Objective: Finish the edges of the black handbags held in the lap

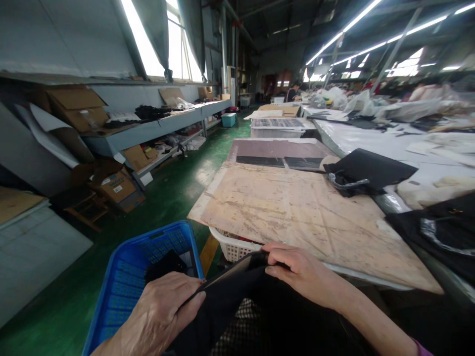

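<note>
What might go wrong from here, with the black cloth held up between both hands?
The cloth could slip: the left hand and right hand seem to grip it only along its upper edge.
If let go on the left, it might drop into or against the blue basket beside the left hand.
The right hand is close to the board's near edge, so a sweep that way could perhaps bump it.
</note>
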Action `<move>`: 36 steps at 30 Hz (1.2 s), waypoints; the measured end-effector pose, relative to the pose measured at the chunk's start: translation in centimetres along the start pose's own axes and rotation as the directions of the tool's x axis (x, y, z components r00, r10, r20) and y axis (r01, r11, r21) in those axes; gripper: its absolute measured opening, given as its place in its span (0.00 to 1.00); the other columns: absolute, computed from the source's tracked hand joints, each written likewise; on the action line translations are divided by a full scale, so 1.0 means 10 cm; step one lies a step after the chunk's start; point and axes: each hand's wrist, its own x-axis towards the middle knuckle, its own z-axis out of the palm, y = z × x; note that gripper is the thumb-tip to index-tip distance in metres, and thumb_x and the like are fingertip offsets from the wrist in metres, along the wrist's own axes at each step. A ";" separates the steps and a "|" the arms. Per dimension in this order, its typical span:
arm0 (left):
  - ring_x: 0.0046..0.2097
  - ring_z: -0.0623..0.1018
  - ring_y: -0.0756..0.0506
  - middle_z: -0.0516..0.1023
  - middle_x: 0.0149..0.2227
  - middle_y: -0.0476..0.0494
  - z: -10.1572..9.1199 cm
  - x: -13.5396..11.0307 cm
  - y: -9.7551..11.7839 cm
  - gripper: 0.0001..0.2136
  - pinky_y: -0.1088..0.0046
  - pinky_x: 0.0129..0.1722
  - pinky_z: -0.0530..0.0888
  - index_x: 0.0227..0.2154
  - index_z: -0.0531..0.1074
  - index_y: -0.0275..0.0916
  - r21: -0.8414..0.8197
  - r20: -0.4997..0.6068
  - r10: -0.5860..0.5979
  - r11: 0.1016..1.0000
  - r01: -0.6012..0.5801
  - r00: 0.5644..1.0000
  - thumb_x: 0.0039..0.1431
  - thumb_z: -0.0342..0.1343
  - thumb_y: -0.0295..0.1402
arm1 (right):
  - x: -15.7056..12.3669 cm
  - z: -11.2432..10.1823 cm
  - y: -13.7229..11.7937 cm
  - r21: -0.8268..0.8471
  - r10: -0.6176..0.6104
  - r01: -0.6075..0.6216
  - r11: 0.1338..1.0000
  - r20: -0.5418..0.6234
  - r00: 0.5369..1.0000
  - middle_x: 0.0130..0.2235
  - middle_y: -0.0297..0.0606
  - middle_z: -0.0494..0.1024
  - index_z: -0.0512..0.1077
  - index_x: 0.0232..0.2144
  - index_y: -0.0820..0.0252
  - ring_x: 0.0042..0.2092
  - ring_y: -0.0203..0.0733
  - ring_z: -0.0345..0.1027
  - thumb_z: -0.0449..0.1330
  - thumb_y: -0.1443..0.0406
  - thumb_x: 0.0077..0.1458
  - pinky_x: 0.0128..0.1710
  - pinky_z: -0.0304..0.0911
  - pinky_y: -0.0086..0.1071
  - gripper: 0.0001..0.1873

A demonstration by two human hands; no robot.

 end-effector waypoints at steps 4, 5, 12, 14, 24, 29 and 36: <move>0.34 0.80 0.45 0.82 0.35 0.45 0.04 -0.03 -0.01 0.08 0.68 0.36 0.78 0.43 0.74 0.35 0.152 0.033 0.091 0.984 -0.095 0.995 0.67 0.51 0.27 | 0.05 -0.01 -0.05 0.045 -0.083 0.081 0.996 0.061 0.995 0.62 0.29 0.68 0.62 0.24 0.59 0.61 0.40 0.63 0.58 0.70 0.63 0.59 0.56 0.35 0.14; 0.36 0.81 0.45 0.82 0.37 0.44 0.06 -0.05 -0.01 0.08 0.67 0.37 0.78 0.44 0.74 0.36 0.178 0.049 0.085 0.980 -0.092 0.995 0.68 0.51 0.28 | 0.06 -0.01 -0.06 0.049 -0.092 0.088 0.995 0.075 0.993 0.63 0.28 0.67 0.62 0.24 0.59 0.61 0.40 0.63 0.57 0.69 0.63 0.59 0.56 0.36 0.14; 0.45 0.78 0.47 0.79 0.44 0.44 0.13 -0.11 0.02 0.14 0.72 0.46 0.77 0.55 0.69 0.36 0.205 -0.002 0.015 0.979 -0.014 1.000 0.71 0.49 0.34 | 0.09 -0.03 -0.06 0.048 -0.067 0.064 0.997 0.078 0.995 0.51 0.28 0.71 0.65 0.28 0.59 0.42 0.34 0.69 0.59 0.67 0.63 0.44 0.61 0.31 0.10; 0.44 0.76 0.47 0.78 0.42 0.44 0.13 -0.09 0.05 0.13 0.72 0.45 0.76 0.53 0.71 0.35 0.178 -0.022 0.052 0.983 -0.047 0.998 0.70 0.51 0.30 | 0.09 -0.02 -0.06 0.055 -0.064 0.060 0.997 0.072 0.995 0.49 0.28 0.71 0.65 0.28 0.59 0.41 0.33 0.68 0.59 0.68 0.63 0.44 0.60 0.30 0.10; 0.42 0.74 0.48 0.77 0.40 0.44 0.20 0.00 0.04 0.11 0.74 0.41 0.74 0.52 0.71 0.35 0.035 -0.048 0.036 0.999 -0.035 0.998 0.68 0.53 0.28 | 0.01 -0.02 0.02 0.101 -0.055 0.054 0.993 0.008 0.998 0.46 0.28 0.71 0.65 0.27 0.60 0.40 0.32 0.67 0.59 0.68 0.64 0.43 0.58 0.29 0.11; 0.38 0.75 0.49 0.78 0.36 0.45 0.22 0.07 0.09 0.07 0.72 0.40 0.73 0.44 0.72 0.33 0.072 -0.082 0.142 0.988 -0.136 0.986 0.69 0.50 0.24 | 0.03 0.00 0.00 0.108 -0.038 0.040 0.993 -0.018 0.999 0.43 0.27 0.73 0.65 0.26 0.60 0.38 0.31 0.67 0.60 0.69 0.62 0.40 0.58 0.28 0.12; 0.30 0.72 0.49 0.74 0.28 0.48 0.23 0.05 0.05 0.13 0.73 0.30 0.70 0.31 0.72 0.37 0.216 -0.007 0.143 0.967 -0.138 0.990 0.70 0.46 0.26 | 0.03 0.02 -0.03 0.067 -0.041 0.042 0.997 -0.026 0.999 0.44 0.28 0.75 0.69 0.26 0.61 0.40 0.33 0.70 0.61 0.67 0.62 0.41 0.60 0.28 0.11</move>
